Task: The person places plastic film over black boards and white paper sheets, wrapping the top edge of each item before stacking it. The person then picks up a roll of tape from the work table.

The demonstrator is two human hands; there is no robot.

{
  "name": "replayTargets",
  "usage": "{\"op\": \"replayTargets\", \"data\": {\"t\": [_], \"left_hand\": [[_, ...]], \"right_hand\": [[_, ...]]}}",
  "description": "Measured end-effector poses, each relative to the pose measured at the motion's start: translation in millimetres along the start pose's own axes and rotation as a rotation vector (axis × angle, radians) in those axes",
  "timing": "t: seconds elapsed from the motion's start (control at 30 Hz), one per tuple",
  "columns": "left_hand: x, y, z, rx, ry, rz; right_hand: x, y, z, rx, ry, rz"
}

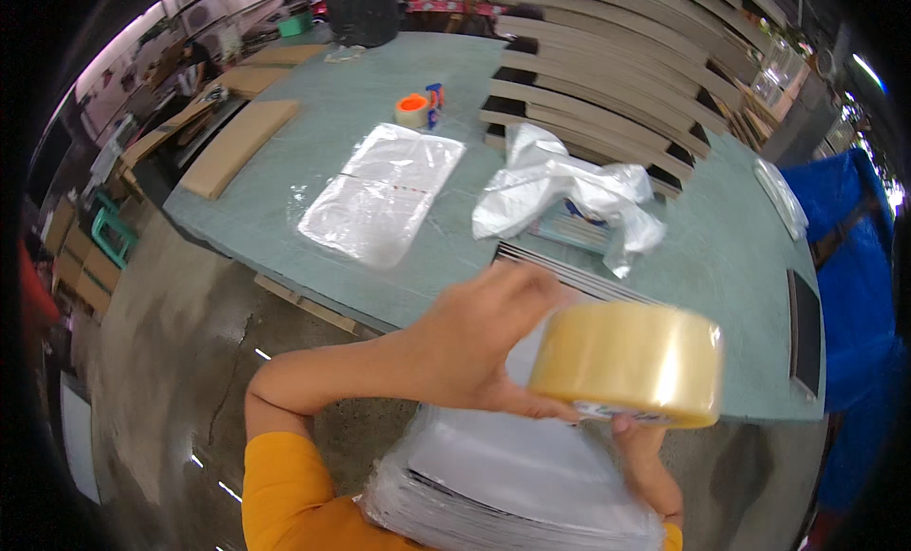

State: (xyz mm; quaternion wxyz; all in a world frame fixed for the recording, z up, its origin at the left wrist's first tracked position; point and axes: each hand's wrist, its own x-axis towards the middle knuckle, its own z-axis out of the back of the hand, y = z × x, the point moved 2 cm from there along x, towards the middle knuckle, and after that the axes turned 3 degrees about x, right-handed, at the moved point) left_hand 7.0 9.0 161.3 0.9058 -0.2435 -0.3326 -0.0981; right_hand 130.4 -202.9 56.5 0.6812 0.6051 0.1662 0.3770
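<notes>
A thick roll of clear, yellowish packing tape (626,356) is held up in front of me, its curved side facing up. My left hand (479,337) is at the roll's left side, the thumb along its lower edge and the fingers curled by its far side. Below the roll, my right hand (638,437) supports it with the thumb at the core; its other fingers are hidden behind the tape. Underneath, close to my body, lies a plastic-wrapped stack of flat sheets (517,480). Part of a dark-edged stack of panels (569,278) shows behind my left hand.
On the green table (380,290) lie a plastic-wrapped flat pack (384,195) and crumpled white plastic (569,186). Farther back sits another tape roll (411,111) with an orange core. Stacked boards (607,86) rise at the back right; a dark strip (805,333) lies at the right edge.
</notes>
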Motion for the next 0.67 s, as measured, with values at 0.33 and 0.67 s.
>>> {"op": "replayTargets", "data": {"t": [0.33, 0.67], "left_hand": [[-32, 2, -28, -0.563, 0.706, 0.316], [-15, 17, -34, -0.464, -0.117, 0.217]], "right_hand": [[-6, -1, 29, -0.114, 0.641, -0.045], [8, -25, 12, 0.221, 0.044, 0.022]]}}
